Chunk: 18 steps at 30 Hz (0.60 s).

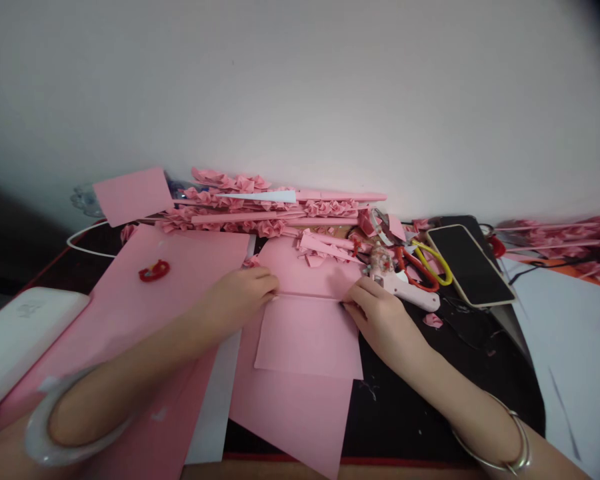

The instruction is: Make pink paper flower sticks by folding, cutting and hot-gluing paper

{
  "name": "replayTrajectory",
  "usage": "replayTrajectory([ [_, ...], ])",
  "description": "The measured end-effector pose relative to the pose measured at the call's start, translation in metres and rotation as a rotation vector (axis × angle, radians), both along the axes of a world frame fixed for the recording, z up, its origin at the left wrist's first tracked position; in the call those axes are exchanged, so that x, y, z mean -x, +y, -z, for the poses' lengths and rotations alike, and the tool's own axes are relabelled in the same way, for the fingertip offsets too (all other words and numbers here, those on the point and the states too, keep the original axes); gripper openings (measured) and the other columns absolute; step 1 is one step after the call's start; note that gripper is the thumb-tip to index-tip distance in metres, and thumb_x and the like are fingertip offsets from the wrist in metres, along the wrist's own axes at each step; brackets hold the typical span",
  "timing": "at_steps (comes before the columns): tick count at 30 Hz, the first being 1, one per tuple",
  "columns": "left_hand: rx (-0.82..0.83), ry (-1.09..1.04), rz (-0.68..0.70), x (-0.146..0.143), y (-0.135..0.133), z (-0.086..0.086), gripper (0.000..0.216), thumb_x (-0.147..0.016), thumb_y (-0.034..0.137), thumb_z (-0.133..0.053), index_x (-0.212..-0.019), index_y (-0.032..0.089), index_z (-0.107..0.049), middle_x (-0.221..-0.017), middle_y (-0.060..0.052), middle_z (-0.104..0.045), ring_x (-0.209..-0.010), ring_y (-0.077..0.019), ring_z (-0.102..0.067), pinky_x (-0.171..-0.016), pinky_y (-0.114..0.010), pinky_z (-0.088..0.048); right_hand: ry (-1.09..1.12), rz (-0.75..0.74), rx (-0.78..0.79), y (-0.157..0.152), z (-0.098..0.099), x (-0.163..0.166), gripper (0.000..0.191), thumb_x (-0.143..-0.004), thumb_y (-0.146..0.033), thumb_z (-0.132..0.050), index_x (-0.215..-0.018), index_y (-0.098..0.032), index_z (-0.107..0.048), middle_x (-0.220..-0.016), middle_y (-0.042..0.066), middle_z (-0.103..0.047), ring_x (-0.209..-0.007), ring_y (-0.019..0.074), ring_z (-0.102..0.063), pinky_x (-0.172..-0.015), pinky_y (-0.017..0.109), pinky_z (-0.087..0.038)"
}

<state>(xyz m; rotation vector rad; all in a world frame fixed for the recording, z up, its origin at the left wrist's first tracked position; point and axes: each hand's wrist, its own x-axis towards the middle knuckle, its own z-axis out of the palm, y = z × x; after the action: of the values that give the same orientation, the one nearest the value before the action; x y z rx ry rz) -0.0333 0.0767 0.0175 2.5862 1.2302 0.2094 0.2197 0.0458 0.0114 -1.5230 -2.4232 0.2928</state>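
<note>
A sheet of pink paper (309,337) lies in front of me, with a narrow raised edge or fold running across its top. At the left end of that edge, my left hand (250,293) is closed, its fingertips pinching the paper. My right hand (380,313) pinches the right end the same way, thumb and fingers together. More pink paper (300,413) lies beneath this sheet, sticking out toward the front, and another piece (310,267) shows behind it. Whether the edge is a fold or a separate strip I cannot tell.
Pink paper flower stems (275,217) are piled along the wall. Right of my right hand are a glue gun (410,292), yellow-handled scissors (443,267) and a phone (473,267). A red tape dispenser (154,271) sits on large pink sheets (130,313), near a white case (25,333).
</note>
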Motion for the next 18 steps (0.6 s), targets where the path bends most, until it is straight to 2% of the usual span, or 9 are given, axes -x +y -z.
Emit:
replayTrajectory([
  [5, -0.073, 0.124, 0.108, 0.001, -0.009, -0.005, 0.031, -0.078, -0.004, -0.039, -0.077, 0.016, -0.063, -0.085, -0.004, -0.059, -0.077, -0.0175, -0.053, -0.073, -0.031, -0.04, -0.26, -0.115, 0.039, -0.007, -0.008, -0.003, 0.022, -0.085, -0.002, -0.043, -0.08, -0.015, -0.061, -0.085, 0.006, -0.055, -0.068, 0.0153, -0.057, -0.062, 0.027, -0.046],
  [8, -0.089, 0.199, 0.122, -0.004, -0.02, -0.009, 0.023, -0.077, 0.003, -0.045, -0.08, 0.017, -0.063, -0.087, -0.006, -0.058, -0.082, -0.0214, -0.052, -0.074, -0.035, -0.041, -0.34, -0.178, 0.104, -0.014, -0.014, 0.0, 0.019, -0.084, -0.004, -0.047, -0.089, -0.013, -0.063, -0.086, 0.007, -0.056, -0.067, 0.0156, -0.059, -0.06, 0.028, -0.048],
  [11, -0.065, 0.16, 0.101, -0.015, -0.029, -0.006, 0.014, -0.076, 0.012, -0.049, -0.081, 0.015, -0.062, -0.085, -0.007, -0.056, -0.081, -0.022, -0.052, -0.072, -0.035, -0.042, -0.339, -0.21, 0.06, -0.018, -0.012, 0.01, 0.024, -0.087, -0.01, -0.047, -0.104, -0.011, -0.062, -0.093, 0.01, -0.058, -0.072, 0.0175, -0.06, -0.061, 0.028, -0.051],
  [14, -0.056, 0.1, 0.12, -0.029, -0.032, 0.002, 0.021, -0.077, 0.012, -0.046, -0.091, 0.013, -0.062, -0.088, -0.007, -0.056, -0.082, -0.0224, -0.052, -0.073, -0.036, -0.043, -0.305, -0.224, 0.008, -0.019, -0.003, 0.024, 0.03, -0.09, -0.017, -0.043, -0.116, -0.009, -0.058, -0.102, 0.013, -0.058, -0.08, 0.0196, -0.061, -0.066, 0.029, -0.053],
  [18, -0.074, 0.029, 0.13, -0.036, -0.031, 0.01, 0.024, -0.08, 0.013, -0.043, -0.094, 0.012, -0.063, -0.09, -0.008, -0.057, -0.086, -0.0224, -0.053, -0.075, -0.036, -0.042, -0.289, -0.222, 0.01, -0.018, 0.002, 0.034, 0.036, -0.093, -0.024, -0.038, -0.124, -0.009, -0.052, -0.1, 0.012, -0.059, -0.083, 0.0209, -0.062, -0.066, 0.03, -0.052],
])
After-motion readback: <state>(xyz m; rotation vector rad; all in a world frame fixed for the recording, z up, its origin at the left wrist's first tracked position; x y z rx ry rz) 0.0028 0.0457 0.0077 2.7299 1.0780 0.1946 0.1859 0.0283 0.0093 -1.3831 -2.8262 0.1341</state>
